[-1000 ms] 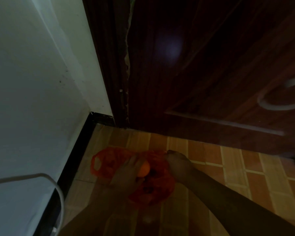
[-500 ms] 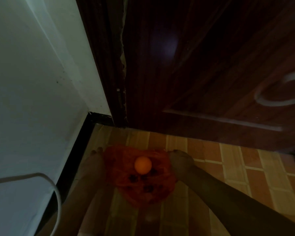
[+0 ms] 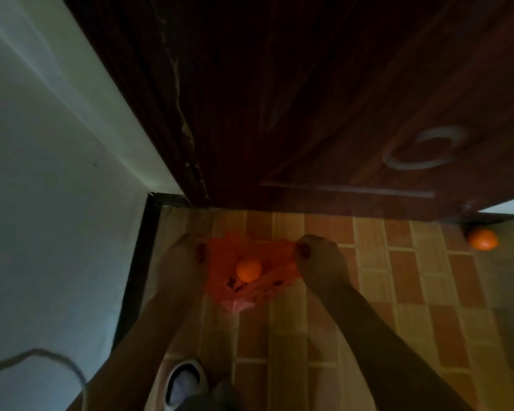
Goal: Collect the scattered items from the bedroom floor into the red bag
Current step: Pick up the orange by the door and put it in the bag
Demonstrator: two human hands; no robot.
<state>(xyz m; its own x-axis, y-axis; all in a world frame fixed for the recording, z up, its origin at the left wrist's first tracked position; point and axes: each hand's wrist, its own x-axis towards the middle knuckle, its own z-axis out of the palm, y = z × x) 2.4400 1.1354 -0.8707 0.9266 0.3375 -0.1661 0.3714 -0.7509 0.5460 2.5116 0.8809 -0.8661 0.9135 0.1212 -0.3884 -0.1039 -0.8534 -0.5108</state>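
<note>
1. Lower centre of the frame: the red bag (image 3: 251, 274) lies on the tiled floor (image 3: 398, 292), mouth held apart by both hands. It sits near the dark skirting (image 3: 137, 277) at the foot of the white wall (image 3: 42, 203) on the left.
2. Left hand (image 3: 181, 262) grips the bag's left edge, fingers look curled on the plastic; dim light, exact pinch hard to make out.
3. Right hand (image 3: 319, 262) grips the bag's right edge, fingertips closed on the rim.
4. One orange ball (image 3: 248, 269) rests inside the bag, at its middle. Dark specks lower in the bag, too dim to identify.
5. Step in hand, as judged: bag is being spread open and steadied with one item already in.
6. A second orange ball (image 3: 482, 239) lies at the right edge of the frame, on the floor by the bottom corner of the dark wooden door (image 3: 339, 114), well apart from the bag.
7. Next move probably calls for freeing one hand, likely the right, to reach that ball while the other keeps the mouth open, or carrying the bag over to it.
8. In the way: nothing between bag and ball except bare tiles. The ball is round and may roll off when touched.
9. Bottom of frame: a light shoe (image 3: 184, 384) on the floor; a pale cable (image 3: 42, 355) loops against the wall at lower left.
</note>
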